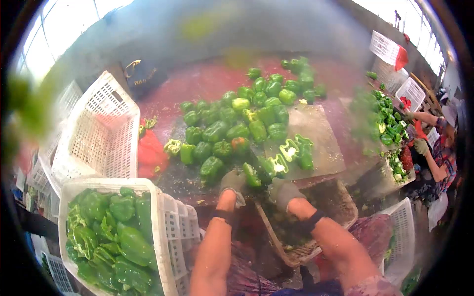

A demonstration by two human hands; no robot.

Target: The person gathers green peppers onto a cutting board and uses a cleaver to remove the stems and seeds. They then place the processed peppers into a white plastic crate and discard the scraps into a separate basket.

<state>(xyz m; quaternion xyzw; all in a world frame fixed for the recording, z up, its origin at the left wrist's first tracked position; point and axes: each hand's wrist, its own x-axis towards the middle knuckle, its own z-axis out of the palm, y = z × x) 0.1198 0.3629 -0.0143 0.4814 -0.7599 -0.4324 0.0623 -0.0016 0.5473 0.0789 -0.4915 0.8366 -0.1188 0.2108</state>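
Observation:
My left hand [234, 183], in a pale work glove, is closed on a green bell pepper [252, 175] at the near edge of the table. To its right, over the brown crate's rim, my right hand [285, 191] is gloved too, with its fingers curled. Whatever it may hold is hidden. Just beyond lie cut pepper pieces [278, 165] showing pale insides, on a light cutting board [316, 138]. A large heap of whole green bell peppers [215, 132] spreads across the table, one of them partly red.
A white crate [153, 217] full of green peppers stands at my left, with an empty-looking white crate [98, 140] tilted behind it. A brown crate [345, 197] of scraps sits below my hands. At right, another person [444, 143] handles peppers. The lens is smeared.

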